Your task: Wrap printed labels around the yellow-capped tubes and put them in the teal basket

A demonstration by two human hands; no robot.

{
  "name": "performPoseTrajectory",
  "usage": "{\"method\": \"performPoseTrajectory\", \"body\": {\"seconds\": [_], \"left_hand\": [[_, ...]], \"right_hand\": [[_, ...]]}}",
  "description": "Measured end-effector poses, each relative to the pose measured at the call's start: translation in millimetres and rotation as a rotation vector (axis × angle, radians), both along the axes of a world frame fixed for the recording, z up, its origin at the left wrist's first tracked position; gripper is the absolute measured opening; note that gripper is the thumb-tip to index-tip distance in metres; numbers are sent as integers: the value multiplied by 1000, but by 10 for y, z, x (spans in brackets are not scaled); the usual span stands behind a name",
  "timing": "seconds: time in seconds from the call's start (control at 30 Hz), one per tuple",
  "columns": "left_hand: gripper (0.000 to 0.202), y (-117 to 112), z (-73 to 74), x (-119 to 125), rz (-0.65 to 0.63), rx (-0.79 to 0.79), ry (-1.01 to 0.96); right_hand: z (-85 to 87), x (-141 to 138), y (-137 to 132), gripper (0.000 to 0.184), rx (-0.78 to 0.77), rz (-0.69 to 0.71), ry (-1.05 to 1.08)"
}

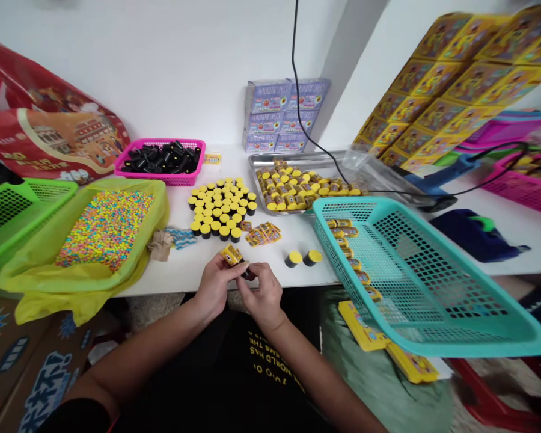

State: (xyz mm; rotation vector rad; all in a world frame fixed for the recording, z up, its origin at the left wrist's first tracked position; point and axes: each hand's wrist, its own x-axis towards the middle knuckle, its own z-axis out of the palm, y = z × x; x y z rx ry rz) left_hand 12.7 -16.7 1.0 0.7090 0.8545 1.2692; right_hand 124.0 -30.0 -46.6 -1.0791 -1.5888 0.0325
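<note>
In front of my body, over the table's front edge, my left hand (214, 285) grips a small yellow printed wrapper (231, 255). My right hand (263, 293) pinches a small black container (247, 273) at the wrapper's lower end. Fingers partly hide both, so I cannot tell how far the wrapper covers the container. Just beyond my hands lie loose flat printed wrappers (264, 234). Behind them stands a cluster of black containers with yellow lids (220, 207). Two more lidded containers (312, 258) stand apart to the right.
A turquoise basket (433, 258) holding several wrapped containers overhangs the front right edge. A metal tray (264, 203) of wrapped containers, a pink basket (193, 178) of black parts and a yellow-lined basket (157, 210) of colourful candies surround the work area. A black cable (294, 66) hangs down.
</note>
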Motion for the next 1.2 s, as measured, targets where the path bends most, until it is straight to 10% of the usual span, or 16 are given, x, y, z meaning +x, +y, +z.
{"method": "performPoseTrajectory", "body": {"seconds": [0.47, 0.7, 1.2], "left_hand": [[28, 59, 5, -81, -35, -60, -52], [37, 97, 18, -121, 208, 116, 116], [27, 252, 2, -217, 251, 177, 274]], "right_hand": [[-11, 2, 15, 16, -56, 25, 80], [31, 10, 21, 18, -57, 22, 123], [-1, 68, 8, 16, -160, 168, 228]]}}
